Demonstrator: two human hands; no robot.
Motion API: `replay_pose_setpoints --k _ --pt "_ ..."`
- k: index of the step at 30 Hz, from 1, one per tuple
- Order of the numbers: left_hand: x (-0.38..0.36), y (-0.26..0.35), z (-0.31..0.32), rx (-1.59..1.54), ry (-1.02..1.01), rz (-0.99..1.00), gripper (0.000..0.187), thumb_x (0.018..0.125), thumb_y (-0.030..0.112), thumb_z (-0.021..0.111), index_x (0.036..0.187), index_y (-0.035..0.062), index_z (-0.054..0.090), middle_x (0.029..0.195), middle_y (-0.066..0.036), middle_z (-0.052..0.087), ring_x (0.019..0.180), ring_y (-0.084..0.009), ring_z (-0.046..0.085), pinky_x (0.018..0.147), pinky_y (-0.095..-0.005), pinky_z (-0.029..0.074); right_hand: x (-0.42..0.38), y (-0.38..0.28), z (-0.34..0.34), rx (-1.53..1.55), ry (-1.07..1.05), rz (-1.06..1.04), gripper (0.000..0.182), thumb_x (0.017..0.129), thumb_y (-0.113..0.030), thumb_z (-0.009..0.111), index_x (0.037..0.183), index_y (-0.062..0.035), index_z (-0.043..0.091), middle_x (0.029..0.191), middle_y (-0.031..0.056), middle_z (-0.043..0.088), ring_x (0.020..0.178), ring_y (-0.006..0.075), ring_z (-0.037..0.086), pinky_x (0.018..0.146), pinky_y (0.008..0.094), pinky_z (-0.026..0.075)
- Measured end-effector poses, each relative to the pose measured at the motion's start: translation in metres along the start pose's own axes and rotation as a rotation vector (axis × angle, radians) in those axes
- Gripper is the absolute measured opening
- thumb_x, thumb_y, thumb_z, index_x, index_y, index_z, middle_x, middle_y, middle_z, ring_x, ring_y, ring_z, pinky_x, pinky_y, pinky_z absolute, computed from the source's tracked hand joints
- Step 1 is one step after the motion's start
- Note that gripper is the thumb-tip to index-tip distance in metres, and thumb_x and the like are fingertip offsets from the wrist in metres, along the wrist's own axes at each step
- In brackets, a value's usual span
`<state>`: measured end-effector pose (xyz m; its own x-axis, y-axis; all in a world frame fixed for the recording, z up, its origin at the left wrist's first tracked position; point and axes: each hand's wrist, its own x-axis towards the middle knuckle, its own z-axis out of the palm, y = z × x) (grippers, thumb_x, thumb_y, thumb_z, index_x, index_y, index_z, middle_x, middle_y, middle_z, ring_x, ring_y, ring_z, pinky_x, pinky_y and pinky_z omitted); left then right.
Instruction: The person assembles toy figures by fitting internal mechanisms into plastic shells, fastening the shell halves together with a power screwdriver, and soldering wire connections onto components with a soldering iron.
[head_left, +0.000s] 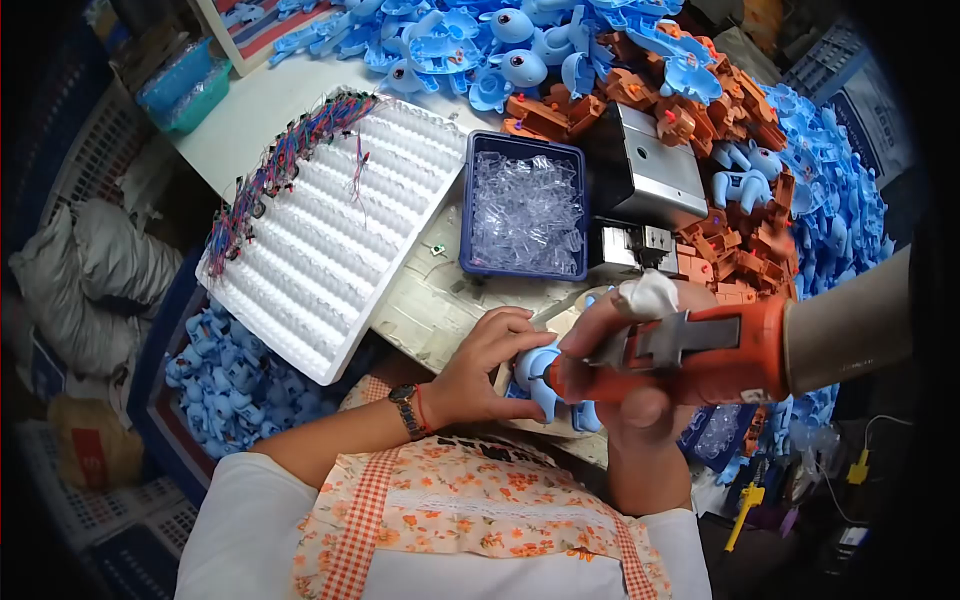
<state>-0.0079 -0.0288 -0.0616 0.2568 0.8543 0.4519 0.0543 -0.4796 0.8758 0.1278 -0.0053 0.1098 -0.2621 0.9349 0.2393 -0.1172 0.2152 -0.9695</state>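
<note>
My left hand [492,370], with a watch and a red band at its wrist, grips a light blue plastic toy body [541,372] on a small beige block at the table's front. My right hand [640,370] is wrapped round an orange power screwdriver [735,350], with something white on one finger. The screwdriver's tip points left at the blue body; the exact contact point is hard to make out. More blue parts show beneath the tool, partly hidden by it.
A dark blue bin [525,205] of clear plastic pieces stands beyond my hands. A white ridged tray [335,230] with wired parts lies left. Metal boxes [655,165], orange parts [740,250] and heaped blue shells [430,50] are behind and right. A crate of blue parts [235,385] sits lower left.
</note>
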Motion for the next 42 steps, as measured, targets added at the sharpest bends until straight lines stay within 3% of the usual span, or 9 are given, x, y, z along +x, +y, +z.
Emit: replay_pose_setpoints --k 5,8,15,19,24,27,34,37,42 --pt "-0.003 -0.007 0.006 -0.203 0.032 -0.081 0.079 0.063 0.041 0.091 0.129 0.0089 0.062 0.119 -0.010 0.056 0.124 -0.0332 0.047 0.106 -0.0430 0.037 0.004 0.004 0.000 -0.021 -0.080 0.040 0.073 0.068 -0.068 0.080 0.076 0.0018 0.062 0.058 0.0042 0.060 0.049 0.0124 0.058 0.042 0.0237 0.041" --pt "0.000 -0.006 -0.001 -0.034 -0.025 0.017 0.078 0.063 0.039 0.091 0.128 0.0086 0.062 0.121 -0.010 0.056 0.126 -0.0337 0.046 0.106 -0.0429 0.037 -0.012 0.033 -0.005 0.041 -0.080 -0.103 0.058 0.076 -0.043 0.085 0.102 0.0003 0.058 0.073 0.0134 0.063 0.051 0.0162 0.059 0.042 0.0275 0.046" --pt "-0.006 -0.011 0.008 -0.161 -0.006 -0.051 0.079 0.064 0.039 0.090 0.130 0.0087 0.059 0.123 -0.013 0.054 0.125 -0.0335 0.047 0.106 -0.0423 0.038 -0.012 0.043 -0.019 -0.255 -0.330 -0.257 0.057 0.078 -0.044 0.084 0.106 -0.0011 0.058 0.075 0.0097 0.064 0.050 0.0144 0.057 0.042 0.0249 0.044" --pt "-0.002 0.002 -0.004 0.060 -0.086 0.014 0.074 0.071 0.044 0.085 0.130 0.0070 0.058 0.121 -0.014 0.054 0.118 -0.0327 0.051 0.101 -0.0409 0.041 -0.010 0.036 -0.015 0.375 -0.043 -0.109 0.046 0.084 -0.016 0.078 0.121 -0.0053 0.052 0.095 0.0115 0.064 0.079 0.0188 0.064 0.070 0.0328 0.054" --pt "0.023 0.018 -0.027 0.365 -0.160 0.185 0.049 0.090 0.046 0.063 0.115 0.0043 0.065 0.107 -0.017 0.058 0.104 -0.0354 0.056 0.091 -0.0445 0.045 0.016 -0.009 -0.048 0.226 0.130 -0.402 0.043 0.088 -0.020 0.074 0.120 0.0004 0.054 0.091 0.0138 0.067 0.059 0.0150 0.064 0.053 0.0252 0.053" --pt "0.058 0.033 -0.048 0.731 -0.073 0.248 0.035 0.073 0.021 0.079 0.103 0.0070 0.069 0.108 -0.015 0.059 0.107 -0.0345 0.056 0.093 -0.0462 0.046 0.021 -0.007 -0.076 -0.036 0.297 -0.343 0.034 0.093 -0.017 0.068 0.120 0.0016 0.056 0.095 0.0129 0.068 0.060 0.0137 0.064 0.051 0.0262 0.054" --pt "0.128 -0.016 -0.075 1.304 -0.190 0.307 0.017 0.072 0.020 0.073 0.087 0.0112 0.072 0.092 -0.009 0.063 0.102 -0.0297 0.054 0.089 -0.0389 0.042 0.002 0.015 -0.111 -0.224 0.370 -0.217 0.034 0.089 -0.007 0.071 0.118 0.0030 0.058 0.109 0.0137 0.069 0.084 0.0169 0.070 0.077 0.0309 0.056" --pt "0.140 -0.005 -0.074 1.277 -0.404 0.112 0.015 0.072 0.016 0.075 0.085 0.0098 0.071 0.094 -0.008 0.065 0.113 -0.0301 0.055 0.097 -0.0402 0.043 -0.016 0.012 -0.126 -0.288 0.309 -0.238 0.051 0.087 -0.006 0.072 0.131 0.0033 0.048 0.122 0.0183 0.064 0.097 0.0211 0.069 0.088 0.0361 0.054" --pt "0.146 -0.006 -0.087 1.102 -0.283 0.408 0.012 0.068 0.008 0.077 0.078 0.0088 0.071 0.082 -0.006 0.060 0.089 -0.0285 0.059 0.080 -0.0399 0.049 -0.045 0.014 -0.149 -0.511 0.338 -0.231 0.055 0.082 -0.006 0.074 0.131 0.0030 0.050 0.127 0.0191 0.061 0.108 0.0271 0.065 0.094 0.0387 0.050"
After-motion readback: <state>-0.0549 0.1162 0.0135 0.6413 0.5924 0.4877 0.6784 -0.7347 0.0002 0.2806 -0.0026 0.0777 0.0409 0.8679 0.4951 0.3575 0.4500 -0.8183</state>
